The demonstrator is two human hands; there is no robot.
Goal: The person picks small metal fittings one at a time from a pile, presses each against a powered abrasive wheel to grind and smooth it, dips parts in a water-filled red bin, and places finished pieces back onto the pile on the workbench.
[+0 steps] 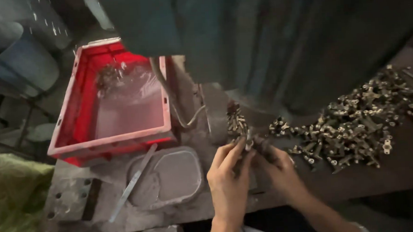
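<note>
My left hand [228,178] and my right hand [277,166] meet over the worn metal bench [183,211], fingertips pinched together on a small brass-coloured part [249,142]. Just beyond the fingers stands a short stack of similar brass parts [235,119]. A big loose heap of brass parts [357,120] spreads over the bench to the right of my right hand. The exact grip of the right fingers is blurred.
A red plastic crate [81,106] with a clear plastic liner and a few parts sits at the left. In front of it lie a shallow grey metal tray [172,176] and a flat metal strip [132,183]. A dark green machine body [268,37] looms behind.
</note>
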